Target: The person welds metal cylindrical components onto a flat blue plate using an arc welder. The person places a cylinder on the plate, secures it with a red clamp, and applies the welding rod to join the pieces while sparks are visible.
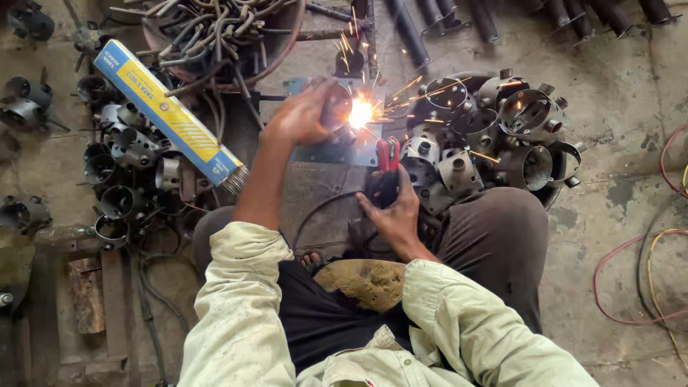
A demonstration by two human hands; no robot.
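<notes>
My left hand [301,115] grips a round metal ring part [335,107] on a steel work plate [315,183]. A bright welding arc [360,112] throws sparks right beside that part. My right hand [390,208] is closed around a red-jawed electrode holder [388,154], whose tip reaches up to the arc. A black cable [322,204] runs from the holder toward my lap. I sit low with both knees spread around the plate.
A yellow and blue box of welding rods [168,111] lies open at the left. Piles of metal ring parts [502,129] sit right and also left [129,165]. Bent rods [215,36] fill a round bin above. Coloured wires [645,279] trail on the concrete floor.
</notes>
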